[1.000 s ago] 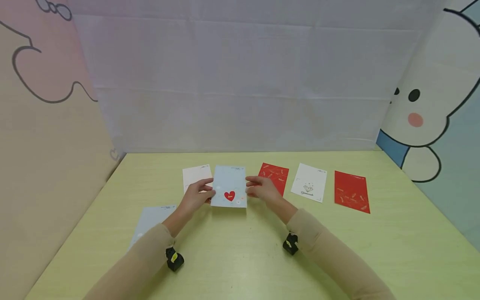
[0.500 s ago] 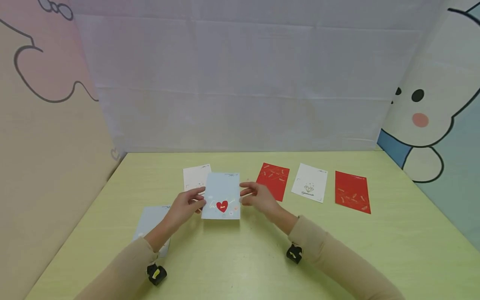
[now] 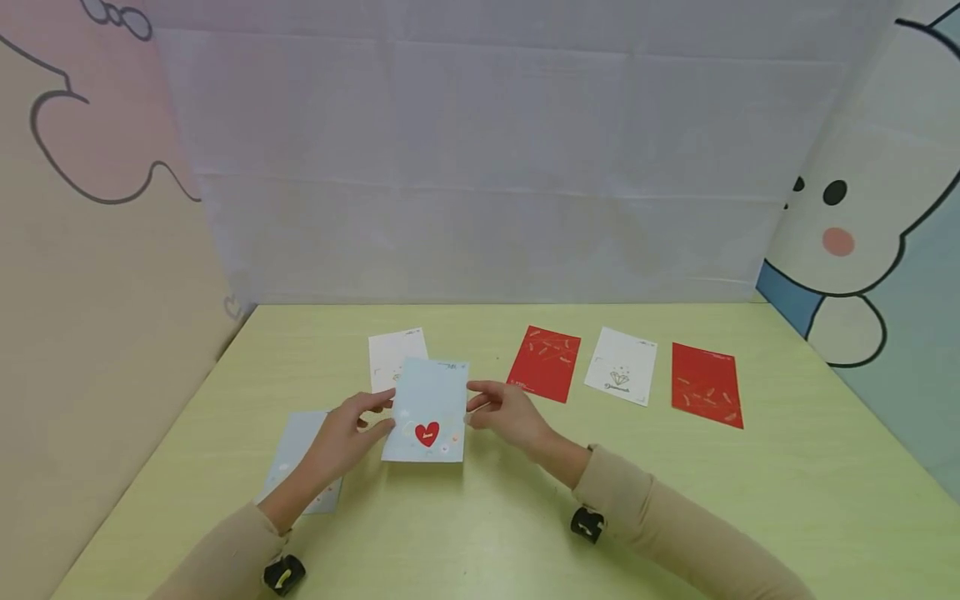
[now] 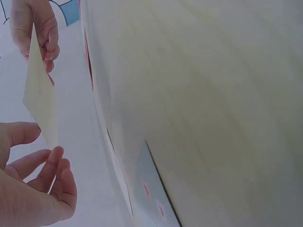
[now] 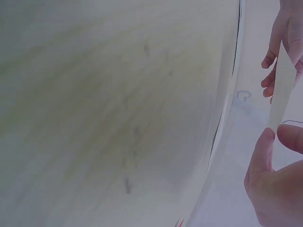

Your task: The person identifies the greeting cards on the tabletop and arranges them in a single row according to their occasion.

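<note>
Held up off the table is a pale blue card [image 3: 429, 392] with a red heart near its lower edge. My left hand [image 3: 343, 435] pinches its left edge between thumb and fingers. At the opposite edge, my right hand [image 3: 513, 421] pinches the card with thumb and forefinger. In the left wrist view the card [image 4: 41, 101] appears from its plain underside, spanning between both hands. The right wrist view has the thumb and finger of my right hand [image 5: 274, 184] meeting at the card's near corner.
A second pale blue card [image 3: 285, 446] lies partly under my left arm. Behind the held card is a partly covered white card [image 3: 384, 354]. To the right lie a red card [image 3: 545, 364], a white diamond card [image 3: 621, 367] and another red card [image 3: 705, 383] on the table [image 3: 675, 508].
Both hands have brought the heart card toward me and to the left. More of the left red card and of the lying blue card now shows.
</note>
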The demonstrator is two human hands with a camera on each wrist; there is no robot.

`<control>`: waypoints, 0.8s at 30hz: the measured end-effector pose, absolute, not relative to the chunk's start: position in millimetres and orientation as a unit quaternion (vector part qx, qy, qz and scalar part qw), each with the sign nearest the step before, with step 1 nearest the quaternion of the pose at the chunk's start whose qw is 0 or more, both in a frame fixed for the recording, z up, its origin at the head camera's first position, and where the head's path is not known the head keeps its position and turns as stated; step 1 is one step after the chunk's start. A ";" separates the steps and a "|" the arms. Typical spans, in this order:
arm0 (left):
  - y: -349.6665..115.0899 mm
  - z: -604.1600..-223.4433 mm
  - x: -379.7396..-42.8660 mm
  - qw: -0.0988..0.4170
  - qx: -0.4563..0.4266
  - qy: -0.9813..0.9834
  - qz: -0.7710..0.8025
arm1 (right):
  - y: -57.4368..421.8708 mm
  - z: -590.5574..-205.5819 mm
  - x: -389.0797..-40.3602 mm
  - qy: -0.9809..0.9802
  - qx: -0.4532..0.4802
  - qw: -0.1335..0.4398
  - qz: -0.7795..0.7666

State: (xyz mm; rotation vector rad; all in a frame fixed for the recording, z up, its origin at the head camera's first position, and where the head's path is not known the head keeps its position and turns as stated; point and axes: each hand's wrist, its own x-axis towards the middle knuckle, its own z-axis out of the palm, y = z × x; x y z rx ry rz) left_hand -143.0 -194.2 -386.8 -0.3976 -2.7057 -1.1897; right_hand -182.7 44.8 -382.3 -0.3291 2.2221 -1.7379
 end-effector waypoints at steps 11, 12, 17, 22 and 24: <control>-209.8 -386.7 -127.9 0.098 -0.155 -0.921 -0.343 | 31.9 -386.1 -173.6 0.780 -0.129 0.161 -0.591; -211.2 -386.7 -126.5 0.095 -0.153 -0.923 -0.339 | 30.3 -386.1 -172.8 0.782 -0.130 0.163 -0.587; -218.8 -387.2 -121.8 0.079 -0.146 -0.931 -0.324 | 22.5 -376.8 -163.3 0.789 -0.134 0.171 -0.575; -227.5 -388.1 -118.2 0.068 -0.151 -0.935 -0.315 | 13.3 -388.4 -166.8 0.798 -0.139 0.172 -0.560; -230.1 -388.4 -116.9 0.060 -0.149 -0.935 -0.316 | 10.0 -389.3 -166.8 0.802 -0.141 0.173 -0.554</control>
